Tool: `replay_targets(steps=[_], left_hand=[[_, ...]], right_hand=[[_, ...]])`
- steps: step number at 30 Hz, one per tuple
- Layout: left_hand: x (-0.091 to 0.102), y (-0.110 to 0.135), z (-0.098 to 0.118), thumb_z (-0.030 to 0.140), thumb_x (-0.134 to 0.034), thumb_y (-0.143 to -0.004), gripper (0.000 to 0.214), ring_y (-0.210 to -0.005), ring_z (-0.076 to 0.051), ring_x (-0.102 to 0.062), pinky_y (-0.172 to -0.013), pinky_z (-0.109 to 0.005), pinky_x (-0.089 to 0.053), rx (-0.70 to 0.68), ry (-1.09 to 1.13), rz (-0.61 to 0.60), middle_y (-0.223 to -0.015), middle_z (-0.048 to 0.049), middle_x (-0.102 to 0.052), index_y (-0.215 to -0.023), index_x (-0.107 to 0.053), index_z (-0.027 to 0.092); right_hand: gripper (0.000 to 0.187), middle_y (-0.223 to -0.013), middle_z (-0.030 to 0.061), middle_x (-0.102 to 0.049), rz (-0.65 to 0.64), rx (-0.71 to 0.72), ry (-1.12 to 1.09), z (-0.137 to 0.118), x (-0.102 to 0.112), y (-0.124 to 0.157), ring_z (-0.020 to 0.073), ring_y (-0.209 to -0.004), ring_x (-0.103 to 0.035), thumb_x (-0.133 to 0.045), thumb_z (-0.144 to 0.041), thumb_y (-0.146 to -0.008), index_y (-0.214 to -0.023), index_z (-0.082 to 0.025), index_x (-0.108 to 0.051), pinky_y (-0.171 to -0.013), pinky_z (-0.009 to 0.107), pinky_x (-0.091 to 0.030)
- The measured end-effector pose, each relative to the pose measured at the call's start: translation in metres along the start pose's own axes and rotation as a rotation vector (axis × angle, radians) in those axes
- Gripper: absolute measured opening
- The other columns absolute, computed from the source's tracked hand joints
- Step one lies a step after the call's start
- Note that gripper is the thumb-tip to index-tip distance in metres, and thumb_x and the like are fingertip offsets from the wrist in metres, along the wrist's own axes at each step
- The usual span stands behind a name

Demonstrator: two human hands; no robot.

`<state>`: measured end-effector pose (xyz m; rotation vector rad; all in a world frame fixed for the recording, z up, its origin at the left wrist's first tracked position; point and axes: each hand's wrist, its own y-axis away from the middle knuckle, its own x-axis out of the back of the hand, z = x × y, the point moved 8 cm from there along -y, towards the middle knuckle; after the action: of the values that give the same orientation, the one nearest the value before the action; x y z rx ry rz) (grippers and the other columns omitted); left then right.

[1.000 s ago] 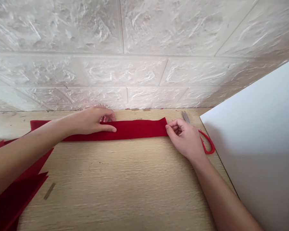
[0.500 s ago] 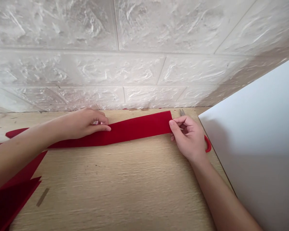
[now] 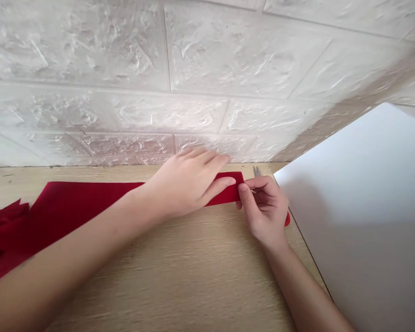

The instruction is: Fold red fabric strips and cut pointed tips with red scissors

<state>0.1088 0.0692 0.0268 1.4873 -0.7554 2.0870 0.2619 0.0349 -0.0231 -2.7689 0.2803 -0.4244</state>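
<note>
A long red fabric strip (image 3: 90, 196) runs along the tabletop near the wall, narrow at its right end and broader at the left. My right hand (image 3: 268, 205) pinches the strip's right end between thumb and fingers. Over the strip just to the left lies my left hand (image 3: 186, 184), its fingers stretched out and the thumb resting along the fabric. It hides the middle of the strip. Behind my right hand are scissors (image 3: 257, 171) with grey blades and a red handle, mostly covered by the hand.
More folded red fabric (image 3: 7, 226) lies bunched at the left, partly under my left forearm. A white brick-patterned wall (image 3: 193, 55) rises at the back of the wooden table (image 3: 180, 276). On the right, a white panel (image 3: 359, 207) borders the table.
My left hand has slid right along the strip, close to my right hand, and its fingers have straightened. The fabric at the left has shifted and spread wider. My right hand keeps its pinch.
</note>
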Motion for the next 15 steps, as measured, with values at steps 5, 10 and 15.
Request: replay_targets(steps=[5,10,15], left_hand=[[-0.02,-0.012,0.009,0.032,-0.032,-0.108,0.037,-0.078,-0.025,-0.068,-0.063,-0.035,-0.042,0.031,-0.004,-0.104,-0.093,-0.0063,-0.073,-0.112,-0.066,0.019],[-0.022,-0.011,0.005,0.03,-0.034,-0.107,0.031,-0.064,-0.02,-0.06,-0.057,-0.032,-0.032,0.014,0.11,-0.066,-0.078,-0.0024,-0.067,-0.104,-0.064,0.02],[-0.025,-0.013,0.007,0.028,-0.037,-0.107,0.028,-0.059,-0.019,-0.055,-0.055,-0.032,-0.028,-0.044,0.111,-0.066,-0.072,-0.001,-0.063,-0.101,-0.063,0.02]], right_hand=[[0.02,-0.065,-0.0023,-0.061,0.006,-0.002,-0.004,0.0,0.001,0.0,0.0124,-0.052,-0.054,-0.067,-0.038,-0.093,-0.082,-0.024,-0.059,-0.048,0.027,-0.044],[0.016,-0.067,-0.0029,-0.06,-0.01,0.059,-0.04,0.001,0.0,-0.001,0.011,-0.054,-0.053,-0.066,-0.031,-0.095,-0.082,-0.023,-0.061,-0.049,0.025,-0.042],[0.013,-0.072,-0.0036,-0.058,-0.022,0.114,0.071,-0.004,0.002,0.0,0.0103,-0.055,-0.049,-0.06,-0.033,-0.1,-0.091,-0.024,-0.058,-0.05,0.025,-0.041]])
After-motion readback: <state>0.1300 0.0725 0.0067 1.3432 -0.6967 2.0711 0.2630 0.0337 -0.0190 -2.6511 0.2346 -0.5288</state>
